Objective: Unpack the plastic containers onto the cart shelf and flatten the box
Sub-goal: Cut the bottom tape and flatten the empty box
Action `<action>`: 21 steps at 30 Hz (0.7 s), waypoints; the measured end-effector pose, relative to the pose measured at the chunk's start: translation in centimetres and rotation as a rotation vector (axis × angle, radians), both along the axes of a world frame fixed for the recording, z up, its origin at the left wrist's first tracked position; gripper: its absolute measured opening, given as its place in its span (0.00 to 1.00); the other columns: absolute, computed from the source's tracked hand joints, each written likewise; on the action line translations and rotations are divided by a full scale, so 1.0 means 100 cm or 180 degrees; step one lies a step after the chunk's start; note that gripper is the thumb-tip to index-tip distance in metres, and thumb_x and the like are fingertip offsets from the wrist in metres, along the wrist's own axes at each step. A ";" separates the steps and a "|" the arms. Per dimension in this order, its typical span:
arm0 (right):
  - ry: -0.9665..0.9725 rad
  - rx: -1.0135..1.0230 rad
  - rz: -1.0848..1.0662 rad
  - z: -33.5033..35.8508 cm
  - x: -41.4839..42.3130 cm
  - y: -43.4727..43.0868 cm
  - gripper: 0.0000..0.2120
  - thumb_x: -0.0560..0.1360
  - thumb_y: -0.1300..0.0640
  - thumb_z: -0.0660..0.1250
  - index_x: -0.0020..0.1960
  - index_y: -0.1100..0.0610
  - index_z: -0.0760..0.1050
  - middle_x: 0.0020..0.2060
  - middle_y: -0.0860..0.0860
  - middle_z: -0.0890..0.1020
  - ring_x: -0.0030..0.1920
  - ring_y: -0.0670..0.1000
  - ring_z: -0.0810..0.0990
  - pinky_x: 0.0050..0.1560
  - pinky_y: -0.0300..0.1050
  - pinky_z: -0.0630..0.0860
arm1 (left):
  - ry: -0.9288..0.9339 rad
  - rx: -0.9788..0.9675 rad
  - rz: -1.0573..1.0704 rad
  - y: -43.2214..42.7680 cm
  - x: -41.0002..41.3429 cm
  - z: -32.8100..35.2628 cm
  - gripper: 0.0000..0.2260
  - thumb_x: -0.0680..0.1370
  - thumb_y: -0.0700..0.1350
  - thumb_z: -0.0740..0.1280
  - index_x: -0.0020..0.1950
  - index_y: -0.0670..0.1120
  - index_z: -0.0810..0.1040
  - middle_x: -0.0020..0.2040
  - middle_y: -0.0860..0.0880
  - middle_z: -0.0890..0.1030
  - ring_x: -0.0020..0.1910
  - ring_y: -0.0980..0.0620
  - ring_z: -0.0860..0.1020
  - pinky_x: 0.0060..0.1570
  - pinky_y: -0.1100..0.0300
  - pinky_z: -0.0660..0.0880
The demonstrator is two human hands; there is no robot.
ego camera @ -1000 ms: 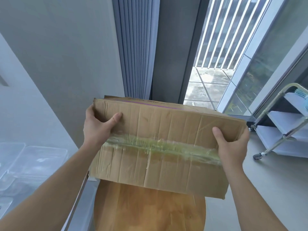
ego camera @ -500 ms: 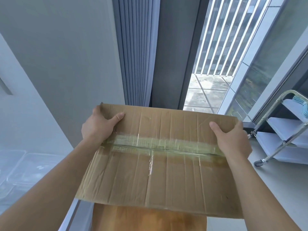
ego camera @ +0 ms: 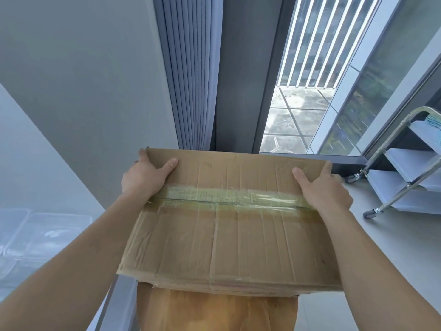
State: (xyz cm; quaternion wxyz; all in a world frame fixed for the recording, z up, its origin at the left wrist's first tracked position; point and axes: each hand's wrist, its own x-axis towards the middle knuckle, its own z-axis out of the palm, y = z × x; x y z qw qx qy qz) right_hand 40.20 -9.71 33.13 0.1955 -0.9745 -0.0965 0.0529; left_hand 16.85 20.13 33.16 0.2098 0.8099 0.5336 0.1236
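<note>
A brown cardboard box (ego camera: 226,240) with a strip of clear tape across its upturned face is held out in front of me, above a round wooden stool. My left hand (ego camera: 143,177) grips its far left corner, thumb on top. My right hand (ego camera: 327,189) grips its far right corner the same way. Clear plastic containers (ego camera: 45,232) lie side by side on a white shelf at the lower left, beside my left forearm.
The round wooden stool (ego camera: 214,311) stands under the box. A metal cart on castors (ego camera: 391,187) with white shelves stands at the right by the glass door. A grey curtain (ego camera: 191,72) and a dark door frame lie straight ahead.
The box's far edge has tipped down, so its taped face now lies nearly flat. Both hands kept their grip on the far corners.
</note>
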 end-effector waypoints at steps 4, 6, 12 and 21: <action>0.0388 0.0039 0.0216 -0.004 0.006 -0.018 0.50 0.70 0.23 0.55 0.80 0.46 0.38 0.76 0.58 0.61 0.72 0.61 0.68 0.62 0.58 0.70 | -0.0696 -0.0669 -0.0116 0.006 -0.014 -0.004 0.40 0.74 0.58 0.71 0.78 0.42 0.56 0.69 0.41 0.72 0.64 0.39 0.74 0.56 0.48 0.74; 0.0430 0.0367 0.0116 -0.015 0.004 -0.025 0.54 0.69 0.25 0.63 0.80 0.52 0.43 0.75 0.59 0.64 0.71 0.61 0.69 0.63 0.58 0.70 | -0.0841 -0.0941 -0.0180 0.002 -0.026 -0.015 0.38 0.73 0.53 0.74 0.76 0.41 0.61 0.65 0.43 0.74 0.60 0.42 0.76 0.53 0.49 0.76; 0.0483 0.0683 -0.0208 -0.049 -0.012 -0.048 0.37 0.69 0.34 0.72 0.65 0.59 0.67 0.59 0.57 0.77 0.52 0.58 0.75 0.49 0.51 0.74 | -0.0695 -0.0821 -0.0019 -0.034 -0.044 -0.064 0.32 0.78 0.62 0.65 0.75 0.45 0.66 0.68 0.43 0.76 0.65 0.40 0.75 0.60 0.48 0.72; 0.0929 0.0697 -0.0434 -0.066 -0.026 -0.077 0.52 0.70 0.31 0.68 0.79 0.58 0.48 0.73 0.59 0.67 0.69 0.62 0.70 0.63 0.57 0.69 | -0.0528 -0.1127 0.0105 -0.049 -0.043 -0.071 0.40 0.75 0.66 0.65 0.78 0.45 0.57 0.71 0.41 0.72 0.66 0.37 0.73 0.63 0.45 0.70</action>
